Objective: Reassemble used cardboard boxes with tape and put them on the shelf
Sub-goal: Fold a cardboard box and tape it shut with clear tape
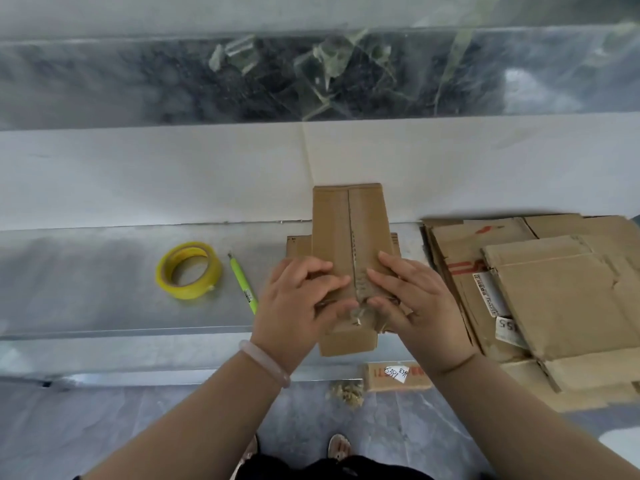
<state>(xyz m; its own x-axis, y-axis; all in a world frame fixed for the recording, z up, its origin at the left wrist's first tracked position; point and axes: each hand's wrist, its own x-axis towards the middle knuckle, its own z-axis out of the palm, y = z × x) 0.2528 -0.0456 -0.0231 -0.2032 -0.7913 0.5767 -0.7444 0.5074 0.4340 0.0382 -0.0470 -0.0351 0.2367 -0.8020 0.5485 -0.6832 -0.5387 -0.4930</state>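
A small brown cardboard box (349, 223) stands on the metal counter (104, 285) in front of me, its two top flaps folded together along a centre seam. My left hand (298, 303) presses the left flap down near the seam at the box's near end. My right hand (412, 299) presses the right flap, fingers lying flat on the cardboard. A roll of yellow tape (188, 270) lies on the counter to the left, apart from both hands. A green pen-shaped cutter (242, 284) lies between the tape and my left hand.
A stack of flattened cardboard boxes (554, 299) fills the counter's right side. A white wall ledge (138, 174) and a plastic-covered surface (311, 74) rise behind. A cardboard piece with a white label (398, 375) and debris (346, 393) lie on the floor below.
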